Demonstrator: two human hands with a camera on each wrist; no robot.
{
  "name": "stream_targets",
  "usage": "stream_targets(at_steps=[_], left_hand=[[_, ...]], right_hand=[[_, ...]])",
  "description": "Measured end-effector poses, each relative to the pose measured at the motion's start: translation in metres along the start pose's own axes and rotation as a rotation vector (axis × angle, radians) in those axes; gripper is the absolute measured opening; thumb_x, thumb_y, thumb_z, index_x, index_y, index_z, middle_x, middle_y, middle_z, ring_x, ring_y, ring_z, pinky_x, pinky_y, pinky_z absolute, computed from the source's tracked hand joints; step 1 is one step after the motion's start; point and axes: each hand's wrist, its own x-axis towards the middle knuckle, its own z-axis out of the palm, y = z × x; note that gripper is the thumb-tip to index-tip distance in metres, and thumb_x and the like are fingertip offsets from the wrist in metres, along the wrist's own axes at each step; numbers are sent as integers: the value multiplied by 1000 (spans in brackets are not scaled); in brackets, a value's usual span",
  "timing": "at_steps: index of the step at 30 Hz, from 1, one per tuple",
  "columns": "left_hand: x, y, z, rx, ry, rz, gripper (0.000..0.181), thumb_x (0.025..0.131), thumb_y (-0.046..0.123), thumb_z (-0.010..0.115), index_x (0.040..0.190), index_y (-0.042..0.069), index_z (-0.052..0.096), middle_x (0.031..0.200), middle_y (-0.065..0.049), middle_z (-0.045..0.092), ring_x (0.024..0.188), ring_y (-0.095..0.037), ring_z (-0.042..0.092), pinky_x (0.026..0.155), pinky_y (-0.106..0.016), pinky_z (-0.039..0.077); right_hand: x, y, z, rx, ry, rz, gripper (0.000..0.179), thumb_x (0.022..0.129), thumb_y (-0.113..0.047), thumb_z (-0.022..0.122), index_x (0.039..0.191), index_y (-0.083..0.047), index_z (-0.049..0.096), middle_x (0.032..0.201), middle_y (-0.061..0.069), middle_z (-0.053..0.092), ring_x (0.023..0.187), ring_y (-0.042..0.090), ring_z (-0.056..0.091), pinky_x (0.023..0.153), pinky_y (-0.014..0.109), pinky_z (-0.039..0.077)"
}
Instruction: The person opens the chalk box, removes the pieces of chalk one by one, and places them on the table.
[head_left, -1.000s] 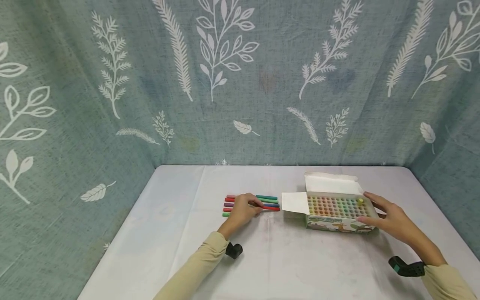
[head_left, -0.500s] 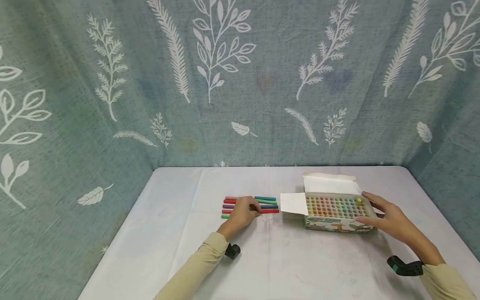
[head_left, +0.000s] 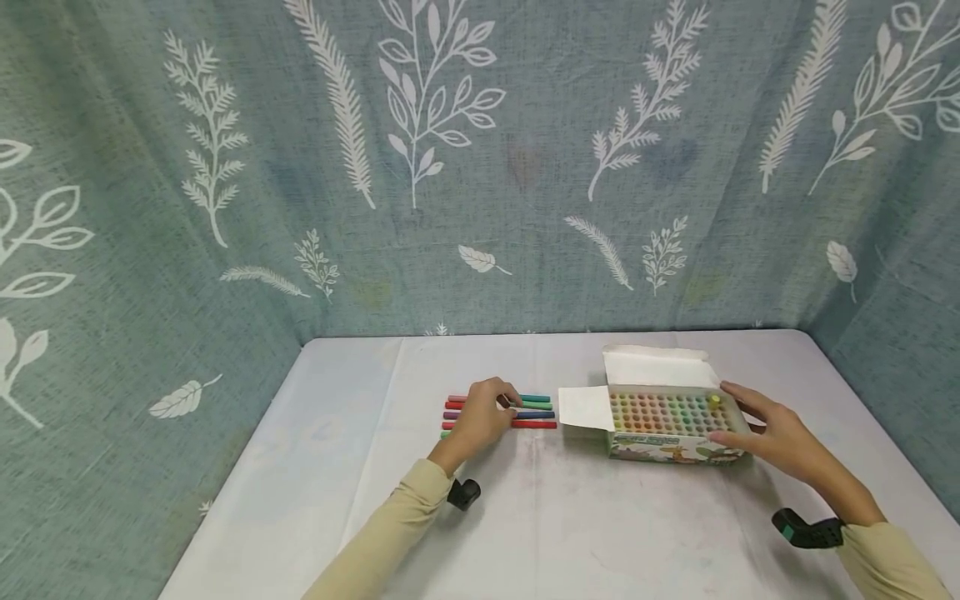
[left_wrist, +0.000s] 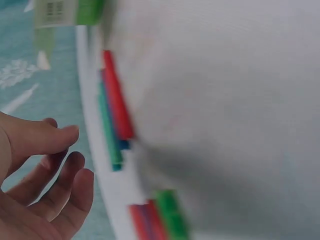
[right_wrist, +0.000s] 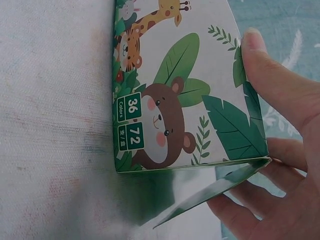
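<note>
My left hand (head_left: 482, 419) is above two groups of thin coloured crayon-like sticks lying on the table. In the left wrist view, that hand (left_wrist: 47, 175) has its fingers loosely bent, with nothing visible between thumb and fingertips. Right of it lie a red stick (head_left: 534, 424), a blue stick (head_left: 536, 415) and green ones; the left group, with a dark red stick (head_left: 453, 405), is partly covered by the hand. My right hand (head_left: 776, 433) grips the right end of an open cardboard box (right_wrist: 165, 120), thumb on the printed front. A yellow stick (head_left: 714, 402) stands in the box's tray.
The box's white side flap (head_left: 587, 407) sticks out left, close to the right group of sticks. Its lid (head_left: 660, 367) is folded back. A patterned curtain (head_left: 480, 167) rises behind the white table (head_left: 600, 533).
My left hand has let go of the red stick, which now lies below the blue one, and has lifted slightly back and away. The right hand keeps its place on the box.
</note>
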Motion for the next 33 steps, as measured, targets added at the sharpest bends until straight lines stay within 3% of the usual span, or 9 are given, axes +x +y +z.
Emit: stream_targets(at_steps=[5, 10, 20, 29, 33], left_hand=[[11, 20, -8, -46, 38, 52, 13, 82, -4, 67, 87, 6, 72, 88, -6, 64, 80, -19, 62, 66, -27, 51], [19, 41, -5, -79, 45, 108, 12, 84, -1, 67, 88, 9, 71, 89, -4, 65, 80, -16, 62, 66, -24, 50], [37, 83, 19, -130, 0, 188, 10, 86, 2, 65, 92, 7, 71, 91, -6, 66, 80, -13, 62, 74, -31, 53], [53, 117, 45, -119, -79, 266, 12, 89, 5, 64, 99, 5, 70, 96, -1, 64, 81, -4, 57, 73, -15, 48], [58, 131, 55, -96, -104, 281, 13, 89, 6, 64, 100, 5, 70, 96, -2, 64, 83, -7, 57, 72, -10, 43]], right_hand=[[1, 1, 0, 14, -3, -7, 89, 85, -30, 72, 148, 5, 20, 143, 38, 24, 120, 59, 34, 89, 66, 39], [1, 1, 2, 11, 4, -13, 89, 84, -32, 72, 147, 7, 22, 142, 38, 26, 121, 58, 35, 89, 65, 39], [1, 0, 3, -5, -2, 9, 93, 83, -39, 72, 147, 6, 22, 143, 38, 25, 121, 59, 34, 89, 65, 40], [-1, 0, 2, 22, 6, 14, 93, 83, -38, 72, 147, 5, 21, 143, 38, 23, 121, 59, 34, 90, 66, 39], [-1, -1, 2, 38, 10, 11, 92, 83, -37, 73, 148, 5, 21, 144, 38, 23, 121, 59, 33, 89, 65, 40]])
